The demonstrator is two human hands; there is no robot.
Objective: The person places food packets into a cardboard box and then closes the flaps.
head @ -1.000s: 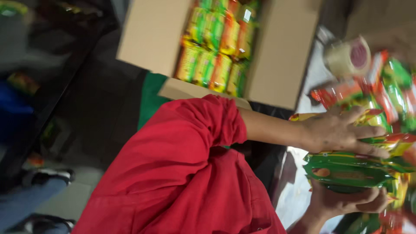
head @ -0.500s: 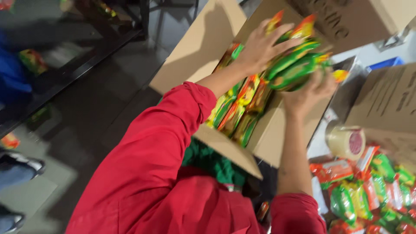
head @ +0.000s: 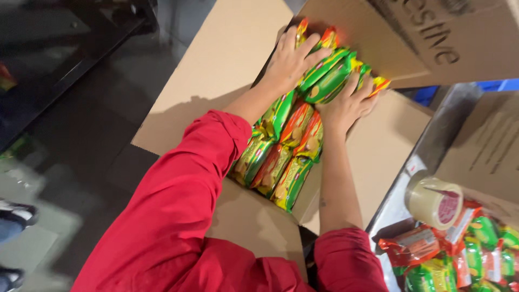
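Both hands have dropped lower since half a second back, so the green snack packets [head: 331,80] are now down inside the cardboard box [head: 227,59] instead of held up over it. Nearest the camera, red sleeves [head: 178,216] fill the bottom. Off to the right on the counter [head: 403,208] sits a roll of tape [head: 434,201] beside a pile of loose packets [head: 459,254]. Further in, rows of packed packets [head: 281,157] line the box. At the far end, the left hand [head: 289,59] and right hand [head: 346,105] press the bundle from either side, each grip closed on it, fingers spread.
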